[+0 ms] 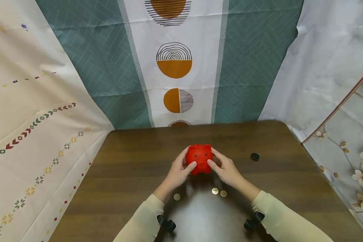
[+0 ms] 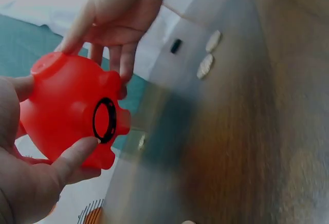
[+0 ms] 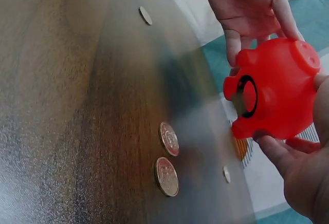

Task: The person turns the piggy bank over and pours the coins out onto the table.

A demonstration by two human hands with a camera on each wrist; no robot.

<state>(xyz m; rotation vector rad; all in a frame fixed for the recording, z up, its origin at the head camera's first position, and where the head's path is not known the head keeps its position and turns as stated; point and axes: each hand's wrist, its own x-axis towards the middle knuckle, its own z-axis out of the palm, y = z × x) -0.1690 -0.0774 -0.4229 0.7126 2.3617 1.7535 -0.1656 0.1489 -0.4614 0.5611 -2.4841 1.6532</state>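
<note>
Both hands hold a red piggy bank (image 1: pixel 199 157) above the wooden table, its face towards me. The left hand (image 1: pixel 179 169) grips one side with its thumb in front; the right hand (image 1: pixel 227 169) grips the other side likewise. In the wrist views a black-rimmed round opening (image 2: pixel 105 120) shows in its underside. A blurred brownish patch (image 3: pixel 239 102) lies across that opening in the right wrist view; I cannot tell what it is. Below the hands lie a gold coin (image 1: pixel 176 197) on the left and two coins, one (image 1: pixel 215 191) beside another (image 1: pixel 223 193), on the right.
A round black stopper (image 1: pixel 255 156) lies on the table (image 1: pixel 133 161) to the right. Another small gold disc (image 3: pixel 226 174) appears in the right wrist view; whether it rests or falls is unclear. Patterned cloths (image 1: pixel 248 67) hang behind and beside the table.
</note>
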